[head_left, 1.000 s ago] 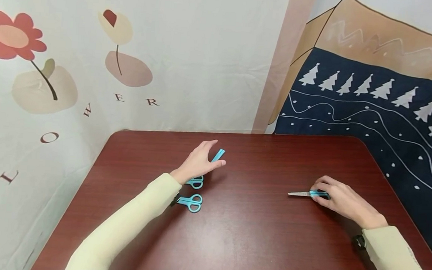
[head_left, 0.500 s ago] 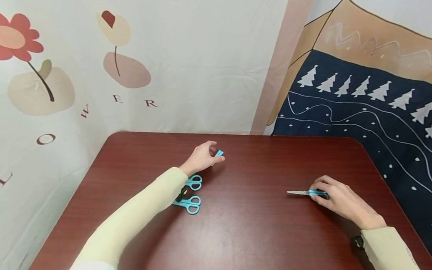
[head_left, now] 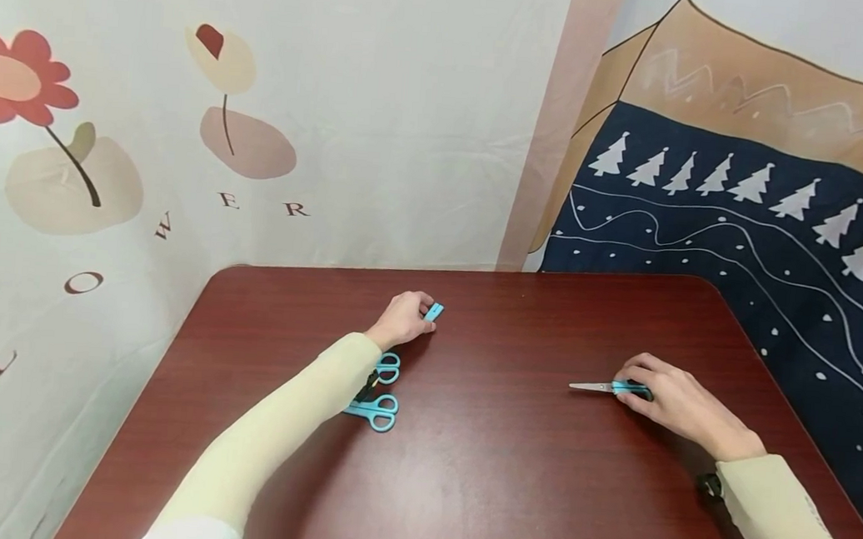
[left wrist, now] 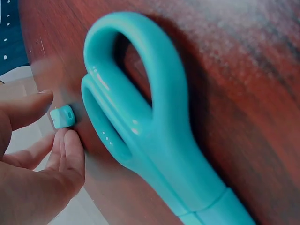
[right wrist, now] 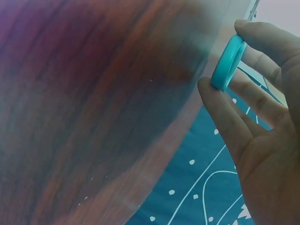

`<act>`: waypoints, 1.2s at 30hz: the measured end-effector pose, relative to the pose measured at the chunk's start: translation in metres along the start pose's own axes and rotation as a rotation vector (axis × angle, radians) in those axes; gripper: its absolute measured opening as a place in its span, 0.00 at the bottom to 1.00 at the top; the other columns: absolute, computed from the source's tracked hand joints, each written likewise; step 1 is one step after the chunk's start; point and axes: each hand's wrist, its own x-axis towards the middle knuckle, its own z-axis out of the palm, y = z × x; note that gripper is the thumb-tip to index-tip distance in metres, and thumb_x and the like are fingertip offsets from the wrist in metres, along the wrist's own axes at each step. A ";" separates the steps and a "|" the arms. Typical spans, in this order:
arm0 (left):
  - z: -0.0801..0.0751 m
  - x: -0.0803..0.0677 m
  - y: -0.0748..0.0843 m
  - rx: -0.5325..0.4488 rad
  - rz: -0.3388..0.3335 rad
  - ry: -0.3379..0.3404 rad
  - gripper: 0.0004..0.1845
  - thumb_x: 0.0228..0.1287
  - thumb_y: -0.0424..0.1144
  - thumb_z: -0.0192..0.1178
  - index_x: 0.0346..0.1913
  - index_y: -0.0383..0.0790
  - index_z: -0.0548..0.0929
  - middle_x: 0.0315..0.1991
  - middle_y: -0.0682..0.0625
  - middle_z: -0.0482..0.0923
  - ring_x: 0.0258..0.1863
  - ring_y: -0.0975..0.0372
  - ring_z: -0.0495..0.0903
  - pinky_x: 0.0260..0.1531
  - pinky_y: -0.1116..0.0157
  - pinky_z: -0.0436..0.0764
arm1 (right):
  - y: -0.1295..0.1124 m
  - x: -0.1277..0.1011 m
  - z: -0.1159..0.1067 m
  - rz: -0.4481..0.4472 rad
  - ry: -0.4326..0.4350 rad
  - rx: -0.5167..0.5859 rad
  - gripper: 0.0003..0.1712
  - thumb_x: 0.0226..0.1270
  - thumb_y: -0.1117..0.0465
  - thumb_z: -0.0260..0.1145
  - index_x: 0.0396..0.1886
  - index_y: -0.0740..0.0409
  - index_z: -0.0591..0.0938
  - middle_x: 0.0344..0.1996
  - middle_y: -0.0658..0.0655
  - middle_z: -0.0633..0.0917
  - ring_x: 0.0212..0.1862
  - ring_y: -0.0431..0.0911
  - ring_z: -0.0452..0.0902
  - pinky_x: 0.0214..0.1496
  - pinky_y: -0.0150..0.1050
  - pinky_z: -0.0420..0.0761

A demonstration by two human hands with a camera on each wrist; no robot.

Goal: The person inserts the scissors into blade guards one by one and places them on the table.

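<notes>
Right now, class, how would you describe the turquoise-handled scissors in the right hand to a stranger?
On the reddish-brown table, look to the right, where a bare right hand holds turquoise-handled scissors. Their silver metal blades are bare, pointing left; the two turquoise-handled pairs partly hidden by the pale-yellow left sleeve show no metal.

Right hand (head_left: pixel 674 399): the gripped scissors (head_left: pixel 616 387) combine a smooth plastic handle (head_left: pixel 628 386) at the fingertips with metal blades (head_left: pixel 590 387), pale and faintly shiny, projecting from the grip. Left hand (head_left: pixel 407 320): the block (left wrist: pixel 63 116) at the fingertips looks like smooth plastic; the larger loops (left wrist: pixel 168 140) near this hand are moulded plastic, glossy with sharp highlights. Beneath both hands, the table (head_left: pixel 493 458) shows a wood-grained, smooth, glossy surface. Adjoining the hands, the sleeves (head_left: pixel 281 422) are matt cloth. Beyond the grip, the backdrop (head_left: pixel 384 91) appears to be matt, lightly creased cloth.
</notes>
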 end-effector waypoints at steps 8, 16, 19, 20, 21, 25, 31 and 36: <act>0.000 0.002 -0.001 0.018 0.027 -0.044 0.20 0.65 0.33 0.71 0.59 0.33 0.84 0.51 0.41 0.83 0.52 0.51 0.80 0.54 0.57 0.80 | -0.001 0.001 0.000 0.013 -0.010 0.011 0.09 0.64 0.62 0.78 0.41 0.46 0.88 0.46 0.48 0.81 0.44 0.42 0.79 0.45 0.46 0.86; 0.001 0.001 0.001 0.016 0.054 -0.079 0.16 0.64 0.33 0.72 0.54 0.35 0.87 0.48 0.43 0.83 0.50 0.53 0.79 0.51 0.58 0.80 | -0.001 0.002 -0.001 0.010 -0.011 0.003 0.09 0.63 0.63 0.78 0.41 0.46 0.88 0.46 0.49 0.81 0.43 0.42 0.80 0.45 0.46 0.86; 0.002 0.000 0.001 0.019 0.059 -0.084 0.15 0.64 0.33 0.72 0.53 0.35 0.88 0.47 0.43 0.83 0.49 0.53 0.79 0.51 0.58 0.80 | -0.001 0.003 -0.001 0.005 -0.008 -0.005 0.09 0.63 0.63 0.78 0.40 0.46 0.88 0.46 0.49 0.81 0.43 0.42 0.80 0.45 0.46 0.86; 0.002 0.000 0.001 0.019 0.061 -0.086 0.15 0.64 0.33 0.72 0.53 0.35 0.88 0.47 0.43 0.83 0.49 0.54 0.79 0.51 0.58 0.80 | -0.001 0.003 -0.001 0.004 -0.008 -0.007 0.09 0.63 0.63 0.78 0.40 0.46 0.88 0.46 0.49 0.81 0.43 0.42 0.80 0.45 0.47 0.86; 0.002 -0.001 0.001 0.017 0.061 -0.087 0.15 0.65 0.33 0.72 0.53 0.35 0.88 0.47 0.44 0.83 0.49 0.54 0.79 0.50 0.59 0.79 | -0.002 0.003 -0.001 0.004 -0.008 -0.007 0.09 0.63 0.62 0.78 0.40 0.46 0.88 0.46 0.49 0.81 0.43 0.42 0.80 0.45 0.47 0.86; 0.002 0.000 0.001 0.011 0.071 -0.081 0.14 0.64 0.35 0.73 0.51 0.35 0.88 0.44 0.45 0.83 0.46 0.55 0.79 0.48 0.60 0.79 | -0.001 0.004 0.000 0.010 -0.014 -0.002 0.09 0.63 0.62 0.78 0.40 0.46 0.88 0.46 0.49 0.81 0.43 0.43 0.80 0.46 0.47 0.86; 0.004 0.002 -0.001 0.045 0.086 -0.075 0.13 0.63 0.35 0.74 0.49 0.36 0.89 0.42 0.46 0.84 0.44 0.56 0.79 0.47 0.61 0.79 | -0.001 0.004 0.001 0.011 -0.013 0.001 0.09 0.63 0.62 0.78 0.41 0.46 0.88 0.46 0.49 0.81 0.44 0.43 0.80 0.46 0.48 0.86; 0.007 0.003 0.000 0.072 0.084 -0.078 0.11 0.64 0.35 0.74 0.47 0.36 0.89 0.41 0.47 0.84 0.45 0.56 0.79 0.49 0.60 0.80 | -0.002 0.005 0.003 0.002 -0.009 0.000 0.09 0.63 0.62 0.78 0.40 0.46 0.88 0.46 0.49 0.81 0.43 0.43 0.80 0.45 0.46 0.86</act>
